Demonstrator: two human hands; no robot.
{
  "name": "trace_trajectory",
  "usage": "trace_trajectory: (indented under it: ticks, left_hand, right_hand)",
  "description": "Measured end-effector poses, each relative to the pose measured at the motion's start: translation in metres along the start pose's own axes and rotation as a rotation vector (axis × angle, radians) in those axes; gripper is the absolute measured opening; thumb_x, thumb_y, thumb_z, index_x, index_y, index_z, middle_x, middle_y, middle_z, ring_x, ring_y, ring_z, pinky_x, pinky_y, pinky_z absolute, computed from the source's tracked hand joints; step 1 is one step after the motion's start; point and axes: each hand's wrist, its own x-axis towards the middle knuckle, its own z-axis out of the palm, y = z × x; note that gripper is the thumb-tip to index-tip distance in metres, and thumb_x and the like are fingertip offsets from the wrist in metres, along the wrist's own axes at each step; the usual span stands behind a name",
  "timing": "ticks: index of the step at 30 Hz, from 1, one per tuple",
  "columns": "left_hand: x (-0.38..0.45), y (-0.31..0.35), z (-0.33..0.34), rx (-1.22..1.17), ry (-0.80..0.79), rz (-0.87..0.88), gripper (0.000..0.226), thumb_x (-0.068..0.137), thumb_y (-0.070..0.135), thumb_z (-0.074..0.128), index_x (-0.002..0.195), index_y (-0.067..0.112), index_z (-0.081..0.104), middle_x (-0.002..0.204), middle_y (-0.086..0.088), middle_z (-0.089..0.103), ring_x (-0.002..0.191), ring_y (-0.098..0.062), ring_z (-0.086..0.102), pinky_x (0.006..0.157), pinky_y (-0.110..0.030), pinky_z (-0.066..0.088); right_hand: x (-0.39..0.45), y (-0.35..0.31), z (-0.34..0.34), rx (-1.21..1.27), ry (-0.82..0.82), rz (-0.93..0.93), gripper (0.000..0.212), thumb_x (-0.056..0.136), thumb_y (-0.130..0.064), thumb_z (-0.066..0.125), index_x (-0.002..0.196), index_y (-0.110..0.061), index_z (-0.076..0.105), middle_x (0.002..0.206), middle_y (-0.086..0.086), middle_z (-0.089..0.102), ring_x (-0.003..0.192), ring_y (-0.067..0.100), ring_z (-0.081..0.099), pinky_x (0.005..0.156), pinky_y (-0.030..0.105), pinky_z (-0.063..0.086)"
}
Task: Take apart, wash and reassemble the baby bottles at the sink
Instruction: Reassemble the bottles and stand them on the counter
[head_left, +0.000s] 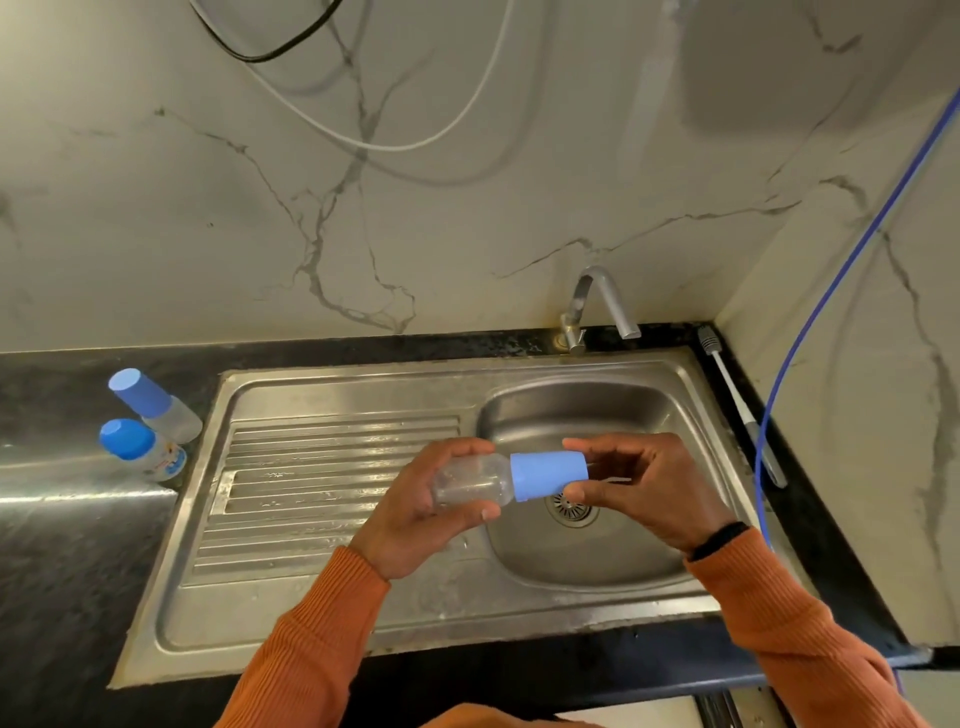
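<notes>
I hold a clear baby bottle (470, 480) on its side above the sink. My left hand (421, 512) grips the bottle's clear body. My right hand (641, 486) pinches its light blue cap (548, 474) between thumb and fingers; the cap sits on the bottle's neck. Two more bottles stand on the dark counter at the left: one with a light blue cap (150, 402) and one with a darker blue cap and a printed body (140, 449).
The steel sink (322, 618) has a ribbed drainboard on the left and a basin with a drain (571, 509) on the right. A tap (597, 306) stands behind the basin. A bottle brush (735, 400) lies along the right counter edge beside a blue hose (810, 327).
</notes>
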Motion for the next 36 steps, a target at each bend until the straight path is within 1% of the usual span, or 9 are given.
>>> trace_trajectory:
  ticks: [5,8,14,17,24,27,30,33,36]
  left_hand:
    - [0.007,-0.001,0.01,0.041,-0.002,0.058,0.06,0.081,0.031,0.086,0.136,0.03,0.062,0.129,-0.001,0.064,0.117,-0.027,0.064,0.09,-0.032,0.058]
    - [0.01,0.0,0.012,0.125,-0.008,0.095,0.061,0.081,0.035,0.085,0.137,0.035,0.062,0.124,0.003,0.061,0.116,-0.024,0.062,0.093,-0.026,0.054]
    - [0.018,0.001,0.025,0.312,0.003,0.008,0.066,0.079,0.033,0.089,0.137,0.038,0.06,0.123,0.008,0.063,0.112,-0.004,0.059,0.097,-0.019,0.047]
    - [0.016,-0.003,0.043,0.428,0.1,-0.033,0.064,0.074,0.03,0.092,0.131,0.024,0.065,0.122,0.004,0.065,0.106,-0.017,0.062,0.097,-0.033,0.05]
    - [-0.018,-0.029,0.036,0.3,0.249,-0.302,0.057,0.066,0.05,0.094,0.116,0.031,0.073,0.106,0.006,0.066,0.091,-0.009,0.065,0.085,-0.026,0.055]
    - [-0.038,-0.039,0.023,0.177,0.324,-0.366,0.052,0.064,0.061,0.091,0.106,0.034,0.076,0.097,0.008,0.074,0.087,-0.011,0.07,0.085,-0.035,0.058]
    - [-0.06,-0.049,0.005,0.122,0.402,-0.368,0.06,0.06,0.069,0.086,0.111,0.04,0.073,0.096,0.011,0.076,0.088,-0.008,0.071,0.085,-0.037,0.06]
    - [-0.084,-0.062,-0.028,0.069,0.474,-0.383,0.069,0.061,0.066,0.089,0.122,0.055,0.058,0.103,0.01,0.075,0.093,-0.004,0.072,0.085,-0.03,0.061]
    - [-0.11,-0.076,-0.077,0.047,0.515,-0.368,0.068,0.072,0.054,0.088,0.131,0.046,0.056,0.112,0.005,0.075,0.104,-0.005,0.071,0.093,-0.035,0.06]
  right_hand:
    - [0.0,0.004,-0.003,0.182,0.042,0.111,0.048,0.073,-0.014,0.087,0.119,-0.007,0.075,0.094,0.016,0.08,0.083,0.035,0.079,0.072,0.034,0.065]
    - [-0.001,0.007,-0.002,0.187,0.068,0.157,0.04,0.076,-0.022,0.085,0.113,-0.008,0.077,0.087,0.023,0.078,0.078,0.041,0.077,0.077,0.049,0.065]
    - [0.003,0.021,0.007,0.103,0.202,0.163,0.034,0.085,-0.014,0.084,0.117,-0.016,0.074,0.096,0.009,0.08,0.086,0.037,0.077,0.085,0.056,0.062]
    - [0.013,0.029,0.018,0.093,0.278,0.139,0.039,0.08,-0.017,0.089,0.116,-0.025,0.074,0.098,0.001,0.081,0.085,0.031,0.077,0.084,0.051,0.064]
    - [0.036,0.046,0.056,0.237,0.047,0.219,0.065,0.059,-0.04,0.099,0.116,-0.024,0.073,0.103,0.002,0.081,0.097,0.019,0.077,0.083,0.033,0.063]
    - [0.041,0.053,0.09,0.279,-0.089,0.33,0.058,0.06,-0.031,0.096,0.11,-0.013,0.075,0.102,0.008,0.08,0.098,0.023,0.077,0.077,0.032,0.064]
    - [0.042,0.05,0.132,0.244,-0.191,0.408,0.048,0.063,-0.033,0.091,0.103,-0.011,0.077,0.099,0.011,0.08,0.09,0.021,0.078,0.076,0.033,0.064]
    - [0.051,0.041,0.18,0.15,-0.241,0.387,0.033,0.075,-0.028,0.091,0.101,-0.013,0.078,0.096,0.004,0.08,0.089,0.017,0.077,0.078,0.034,0.064]
    - [0.062,0.029,0.24,0.096,-0.293,0.354,0.031,0.079,-0.021,0.09,0.105,-0.011,0.077,0.099,0.003,0.08,0.095,0.019,0.077,0.082,0.038,0.065]
